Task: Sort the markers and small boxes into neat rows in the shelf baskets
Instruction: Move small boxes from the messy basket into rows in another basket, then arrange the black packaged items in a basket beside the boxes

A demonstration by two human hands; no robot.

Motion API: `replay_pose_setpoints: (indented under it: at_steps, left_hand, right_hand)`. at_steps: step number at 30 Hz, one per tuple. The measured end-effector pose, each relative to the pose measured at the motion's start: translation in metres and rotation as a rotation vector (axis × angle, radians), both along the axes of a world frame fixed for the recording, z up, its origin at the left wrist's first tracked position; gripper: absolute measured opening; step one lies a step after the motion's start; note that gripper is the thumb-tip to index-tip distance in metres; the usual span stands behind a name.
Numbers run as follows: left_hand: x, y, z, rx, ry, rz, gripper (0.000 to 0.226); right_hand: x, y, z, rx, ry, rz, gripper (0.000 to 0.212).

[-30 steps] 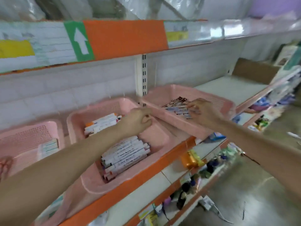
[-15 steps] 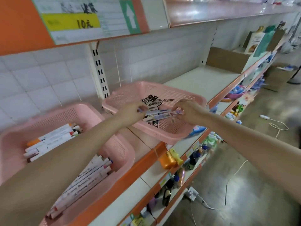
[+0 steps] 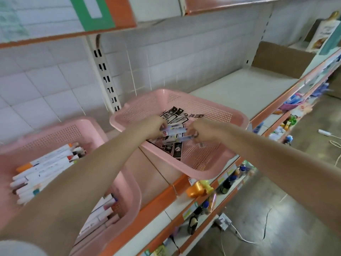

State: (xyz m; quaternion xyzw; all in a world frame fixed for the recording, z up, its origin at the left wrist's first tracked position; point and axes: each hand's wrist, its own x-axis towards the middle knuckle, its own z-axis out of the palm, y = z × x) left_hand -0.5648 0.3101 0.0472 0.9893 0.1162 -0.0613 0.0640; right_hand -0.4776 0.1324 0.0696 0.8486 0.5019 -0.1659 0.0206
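Observation:
Two pink baskets stand on the shelf. The right basket (image 3: pixel 206 109) holds small black boxes (image 3: pixel 171 115) and a bundle of pale markers (image 3: pixel 174 133). My left hand (image 3: pixel 150 127) grips the left end of that bundle inside the basket. My right hand (image 3: pixel 200 131) pinches its right end. The left basket (image 3: pixel 55 130) holds rows of white markers (image 3: pixel 44 169) with coloured caps; my left forearm crosses over it and hides part of them.
A bare white shelf (image 3: pixel 245 89) runs right of the basket to a cardboard box (image 3: pixel 280 60). Lower shelves (image 3: pixel 212 204) carry small goods and an orange bottle (image 3: pixel 195 190). Cables and a power strip (image 3: pixel 224 221) lie on the floor.
The view has swung right and closer to the right basket. Both hands have drawn together on the marker bundle, which sits lower in the basket over the black boxes.

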Motion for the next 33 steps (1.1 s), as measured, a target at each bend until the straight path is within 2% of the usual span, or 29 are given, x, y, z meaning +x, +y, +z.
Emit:
replay_pose_setpoints:
  at_steps: [6,12,18,25,27,30,33]
  left_hand:
    - [0.0038,-0.0008,-0.0019,-0.047,0.041,-0.001,0.039]
    - [0.001,-0.0069,0.001,0.168,0.047,-0.046,0.02]
    - [0.0013,-0.0068,0.0025,0.151,-0.025,-0.028,0.025]
    - [0.001,-0.0028,0.0029,0.119,-0.126,0.145,0.016]
    - [0.0002,-0.0004,0.0009,0.084,-0.082,0.199,0.016]
    - [-0.0017,-0.003,-0.0008,0.049,-0.011,0.177,0.015]
    - [-0.0015,-0.0049,0.0001,-0.017,-0.038,0.141,0.012]
  right_hand:
    - [-0.0011,0.0013,-0.0033,0.01,-0.06,0.075,0.03]
    - [-0.0008,0.0015,-0.0049,-0.008,-0.165,0.068,0.018]
    - [-0.0021,0.0024,-0.0041,-0.002,-0.232,0.027,0.015]
    - [0.0004,0.0012,-0.0075,0.01,-0.101,0.006,0.014]
    - [0.0011,0.0006,-0.007,0.031,-0.05,0.004,0.014]
    - [0.0016,-0.0013,-0.0067,0.059,0.01,0.001,0.013]
    - [0.0047,-0.0021,-0.0073,0.058,0.03,-0.003,0.012]
